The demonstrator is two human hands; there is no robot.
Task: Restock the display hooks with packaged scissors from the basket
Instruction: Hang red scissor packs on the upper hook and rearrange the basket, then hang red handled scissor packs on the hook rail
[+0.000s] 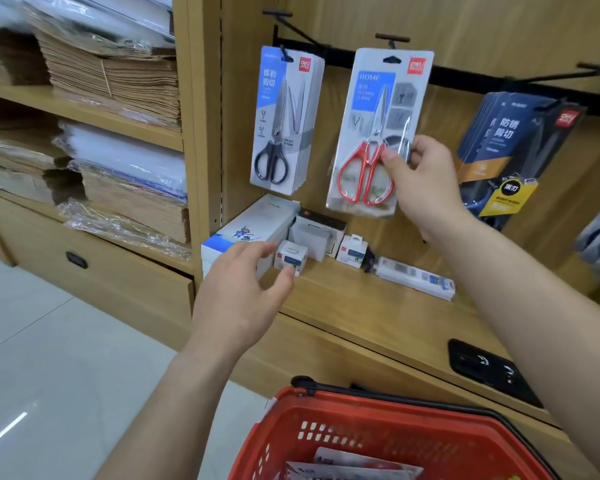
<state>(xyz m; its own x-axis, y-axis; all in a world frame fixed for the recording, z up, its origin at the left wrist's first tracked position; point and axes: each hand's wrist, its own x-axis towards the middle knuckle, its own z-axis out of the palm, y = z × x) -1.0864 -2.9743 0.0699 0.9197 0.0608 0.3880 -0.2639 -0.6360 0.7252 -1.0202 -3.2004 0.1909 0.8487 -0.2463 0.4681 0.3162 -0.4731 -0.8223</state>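
A pack of red-handled scissors (pixel 364 161) hangs at the middle display hook (pixel 392 39), its hang hole at the hook's tip. My right hand (pixel 420 178) pinches the pack's right edge between thumb and fingers. My left hand (pixel 246 289) hovers lower left in front of the shelf, fingers relaxed, holding nothing. Black-handled scissor packs (pixel 281 126) hang several deep on the left hook. Dark-packaged scissors (pixel 513 147) hang on the right hook. The red basket (pixel 326 434) sits at the bottom with more packs (pixel 354 465) inside.
Small white boxes (pixel 291 258) and a long white carton (pixel 250 230) lie on the wooden shelf under the hooks. Stacks of brown paper and plastic-wrapped goods (pixel 118 77) fill shelves to the left. A dark drawer handle (pixel 489 368) sits under the shelf at right.
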